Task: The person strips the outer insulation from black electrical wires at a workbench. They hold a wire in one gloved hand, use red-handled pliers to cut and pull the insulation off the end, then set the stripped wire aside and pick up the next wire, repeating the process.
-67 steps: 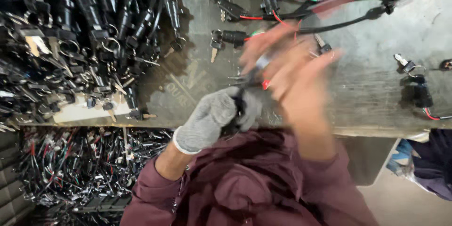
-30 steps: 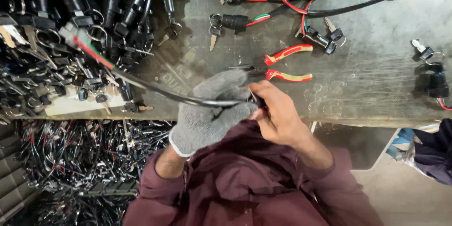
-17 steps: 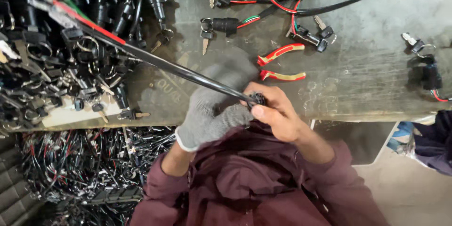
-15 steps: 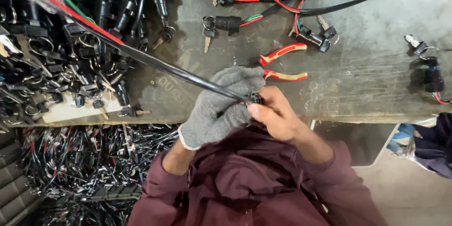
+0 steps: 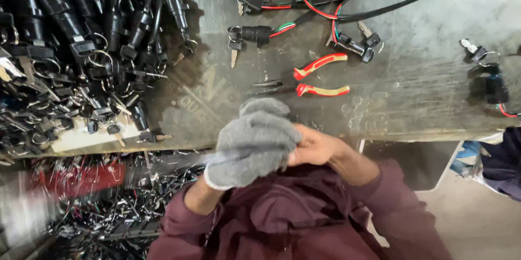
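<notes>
My left hand [image 5: 254, 142], in a grey knit glove, is closed around a black cable [image 5: 179, 161] just in front of the table's near edge. That cable shows only as a blurred streak running left and down from the glove, with a red smear at its far end. My bare right hand [image 5: 317, 147] presses against the glove from the right, fingers curled on the cable's near end, which is hidden between the hands. Long-nose pliers [image 5: 312, 78] with red and yellow handles lie on the table just beyond my hands.
A big pile of black key switches with keys and rings [image 5: 81, 48] covers the left of the grey metal table [image 5: 423, 92]. Wired switches [image 5: 255, 35] lie at the top, another [image 5: 488, 84] at right. A heap of parts [image 5: 108, 211] lies below. A person's dark sleeve [image 5: 499, 162] shows at right.
The cable, stretched up-left over the pile before, has swung down to the lower left and blurs. My hands drew closer to my body, off the table edge.
</notes>
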The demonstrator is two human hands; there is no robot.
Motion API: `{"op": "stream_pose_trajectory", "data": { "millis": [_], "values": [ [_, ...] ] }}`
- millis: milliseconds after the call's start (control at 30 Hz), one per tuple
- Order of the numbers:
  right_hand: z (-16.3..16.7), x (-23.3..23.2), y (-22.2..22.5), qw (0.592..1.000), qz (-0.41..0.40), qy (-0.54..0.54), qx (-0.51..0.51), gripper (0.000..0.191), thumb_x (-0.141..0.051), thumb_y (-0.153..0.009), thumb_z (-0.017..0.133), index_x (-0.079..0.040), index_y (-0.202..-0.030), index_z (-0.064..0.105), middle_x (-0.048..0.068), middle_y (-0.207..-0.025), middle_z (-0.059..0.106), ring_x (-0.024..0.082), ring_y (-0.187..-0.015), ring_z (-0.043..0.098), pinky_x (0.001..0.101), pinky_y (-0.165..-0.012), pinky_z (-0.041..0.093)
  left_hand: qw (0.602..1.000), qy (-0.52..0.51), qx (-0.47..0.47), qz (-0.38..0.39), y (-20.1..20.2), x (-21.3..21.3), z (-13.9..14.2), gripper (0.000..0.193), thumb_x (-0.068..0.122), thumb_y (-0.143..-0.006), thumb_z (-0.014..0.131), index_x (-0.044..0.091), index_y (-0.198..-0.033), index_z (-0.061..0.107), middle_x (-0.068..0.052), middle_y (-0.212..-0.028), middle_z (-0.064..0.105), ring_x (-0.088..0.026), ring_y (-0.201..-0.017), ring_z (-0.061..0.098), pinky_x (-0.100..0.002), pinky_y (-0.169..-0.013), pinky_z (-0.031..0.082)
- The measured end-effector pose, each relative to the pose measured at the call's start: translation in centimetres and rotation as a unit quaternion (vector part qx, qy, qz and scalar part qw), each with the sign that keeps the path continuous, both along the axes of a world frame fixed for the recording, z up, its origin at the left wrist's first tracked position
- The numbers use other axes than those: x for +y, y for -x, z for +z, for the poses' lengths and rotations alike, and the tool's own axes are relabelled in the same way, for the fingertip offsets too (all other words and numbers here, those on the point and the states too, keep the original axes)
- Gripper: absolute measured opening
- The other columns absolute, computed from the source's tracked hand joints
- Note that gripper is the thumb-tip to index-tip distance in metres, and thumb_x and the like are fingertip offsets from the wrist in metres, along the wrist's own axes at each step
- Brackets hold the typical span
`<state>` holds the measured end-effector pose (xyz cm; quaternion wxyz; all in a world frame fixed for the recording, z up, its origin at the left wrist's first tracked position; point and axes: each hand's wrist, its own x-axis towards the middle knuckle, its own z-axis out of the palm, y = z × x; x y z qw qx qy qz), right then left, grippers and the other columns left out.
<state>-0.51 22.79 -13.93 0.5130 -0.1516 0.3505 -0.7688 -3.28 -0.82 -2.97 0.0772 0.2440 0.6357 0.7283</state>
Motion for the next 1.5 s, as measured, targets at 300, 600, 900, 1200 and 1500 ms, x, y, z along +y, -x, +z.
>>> {"op": "stream_pose_trajectory", "data": {
  "millis": [300,600,900,1200,1500],
  "values": [
    [4.9,-3.4,2.6,0.795,-0.399,-0.313,0.331,0.068,-0.06,-0.097,0.065,-0.008,-0.135,0.042,0.006,-0.122,0.045,0.019,-0.103,0.046,0.034,-0.091,0.041,0.992,0.045,-0.072,0.088,0.6,1.9,-0.6,0.04,0.006,-0.105,0.06,-0.001,-0.143,0.052,-0.013,-0.14,0.06,-0.026,-0.127,0.062,-0.033,-0.109,0.048],
    [7.4,1.6,7.5,0.402,-0.155,-0.545,0.72,0.065,-0.063,-0.087,0.079,-0.013,-0.125,0.062,0.007,-0.123,0.06,0.028,-0.115,0.057,0.0478,-0.101,0.037,0.978,0.043,-0.137,0.153,-0.7,0.3,-1.3,0.03,0.004,-0.103,0.056,0.0,-0.133,0.061,-0.007,-0.118,0.06,-0.013,-0.096,0.061,-0.027,-0.086,0.053],
    [9.1,0.2,6.7,0.731,-0.304,-0.358,0.496,0.035,-0.02,-0.087,0.073,-0.003,-0.115,0.062,0.009,-0.107,0.065,0.03,-0.093,0.061,0.0377,-0.087,0.048,0.983,0.129,-0.104,0.084,-1.6,1.4,1.6,0.046,0.014,-0.093,0.08,0.002,-0.133,0.06,-0.008,-0.107,0.066,-0.016,-0.092,0.064,-0.031,-0.082,0.055],
    [10.7,-1.3,7.7,0.526,-0.223,-0.43,0.699,0.04,-0.037,-0.086,0.089,-0.01,-0.087,0.06,0.004,-0.088,0.067,0.026,-0.085,0.068,0.0382,-0.068,0.048,0.981,0.115,-0.141,0.07,-1.4,2.6,4.3,0.077,0.007,-0.106,0.064,-0.001,-0.163,0.014,-0.015,-0.142,0.063,-0.023,-0.12,0.073,-0.032,-0.1,0.059],
    [9.8,-0.7,7.1,0.608,-0.194,-0.417,0.647,0.032,-0.025,-0.076,0.081,-0.009,-0.094,0.06,0.005,-0.097,0.066,0.027,-0.089,0.064,0.0383,-0.069,0.05,0.968,0.21,-0.064,0.126,-1.7,1.4,3.6,0.073,0.008,-0.097,0.075,0.0,-0.156,0.033,-0.015,-0.123,0.071,-0.027,-0.107,0.076,-0.035,-0.091,0.06]
  ]
}}
